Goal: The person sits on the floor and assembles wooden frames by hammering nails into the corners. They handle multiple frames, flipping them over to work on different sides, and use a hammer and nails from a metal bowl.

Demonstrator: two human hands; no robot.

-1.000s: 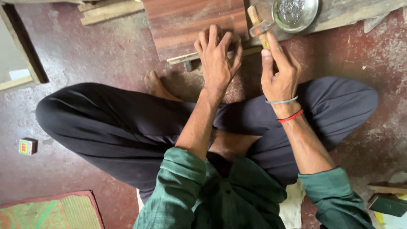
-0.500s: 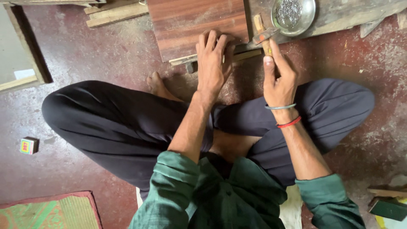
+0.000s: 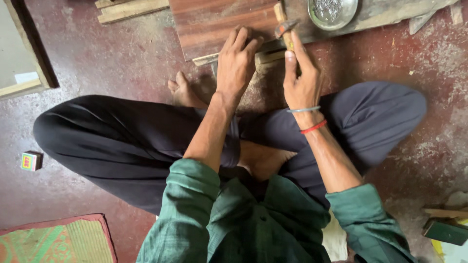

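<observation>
**Hammer in right hand, left hand flat on the strip**

Sitting cross-legged on the red floor (image 3: 112, 63), working at the near edge of the brown wood panel (image 3: 219, 22).

Right hand (image 3: 301, 83): closed around the wooden handle of a small hammer (image 3: 284, 27), index finger stretched up along the handle. The hammer stands nearly upright in view, metal head at the far end, over the right end of the panel edge. Can't tell if the head touches anything.

Left hand (image 3: 237, 65): fingers together and extended, palm down, pressing on the thin wooden strip (image 3: 265, 51) that runs along the panel's near edge. Not gripping, just flat on it. The fingertips overlap the panel itself.

The two hands are near each other, left hand just left of the hammer.

Around it:
- Round metal bowl (image 3: 333, 12) far right, just right of the hammer head, holding small shiny bits; too small to tell what they are.
- Grey plank (image 3: 390, 14) under the bowl, running right.
- Loose wood battens (image 3: 129, 7) far left.
- Framed board (image 3: 19, 53) at the left edge.
- Small coloured box (image 3: 30, 160) on the floor, left of my knee.
- Woven mat (image 3: 58, 241) near left corner.
- Dark green flat object (image 3: 446, 231) near right, partly cut off.

One bare foot (image 3: 184, 92) sticks out just near-left of the left hand.
</observation>
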